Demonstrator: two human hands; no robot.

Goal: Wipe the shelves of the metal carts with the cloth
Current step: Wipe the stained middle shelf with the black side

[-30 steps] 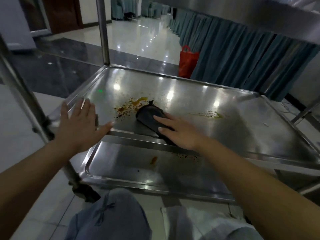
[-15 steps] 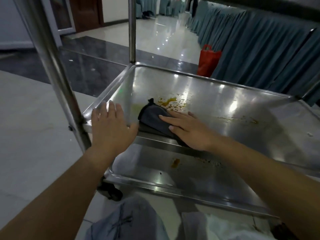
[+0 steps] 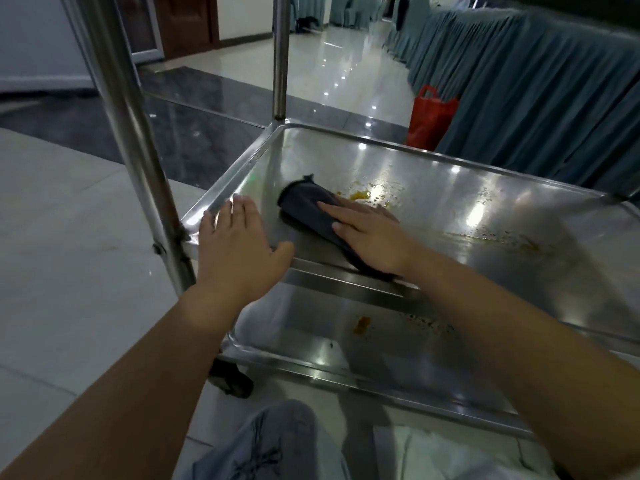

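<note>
1. Right hand (image 3: 372, 237), fingers flat, presses the dark cloth (image 3: 311, 211) on the middle shelf (image 3: 450, 202), near-left; left hand (image 3: 239, 244), fingers spread, braces the rim
2. Risk: the cloth may only smear the yellow spill (image 3: 362, 195)
3. Glossy tiled floor (image 3: 69, 237), red bag (image 3: 431, 116) at far draped tables

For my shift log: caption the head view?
Right hand presses cloth on stained cart shelf; left hand steadies its corner.

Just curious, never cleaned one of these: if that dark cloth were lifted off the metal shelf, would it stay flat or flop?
Probably flop: the cloth bunches in soft folds under the flat right hand. It looks thin, so likely light. On the shiny shelf it should slide easily.
</note>
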